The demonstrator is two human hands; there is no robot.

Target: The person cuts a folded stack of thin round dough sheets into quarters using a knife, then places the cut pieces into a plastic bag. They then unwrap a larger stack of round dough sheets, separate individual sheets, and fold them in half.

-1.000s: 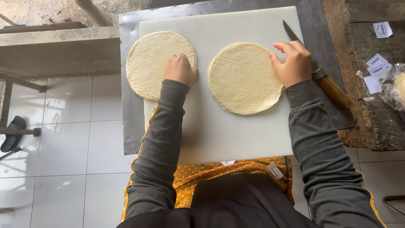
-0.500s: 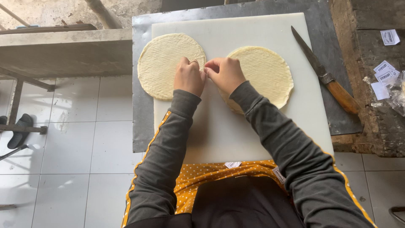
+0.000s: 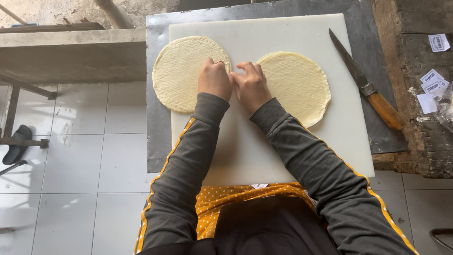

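Hands barely moved, curled btwn flatbreads [image 3: 188,73] on white board [image 3: 283,156], steel table [image 3: 158,141], tiled floor [image 3: 71,165].

**Surroundings noted at my station**

To my right, a knife [image 3: 364,85] with a dark blade and wooden handle lies partly on the white cutting board [image 3: 283,156], its handle out on the grey metal sheet [image 3: 158,141] beneath. Further right I record a rough, weathered wooden surface [image 3: 415,151] carrying small white paper slips [image 3: 430,81] and a crumpled clear plastic bag [image 3: 446,111]. To my left: white floor tiles [image 3: 71,179], a dark sandal [image 3: 16,144] and a concrete ledge [image 3: 71,54].
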